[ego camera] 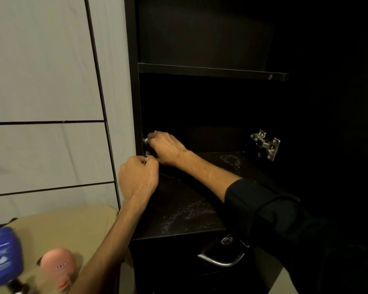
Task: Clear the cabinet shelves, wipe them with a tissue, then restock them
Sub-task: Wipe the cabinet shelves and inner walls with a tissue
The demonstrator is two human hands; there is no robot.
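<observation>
Blue bottle nearest; both hands curl at the shelf's back-left corner.

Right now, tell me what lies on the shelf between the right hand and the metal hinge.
Nothing stands there in the head view: between the right hand and the hinge only the bare dark shelf shows, with faint smudges.

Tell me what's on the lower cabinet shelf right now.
Both hands, left hand and right hand, grip small dark items at the lower shelf's left rear corner. Pale smudges mark its surface. The hands hide what those items are.
</observation>
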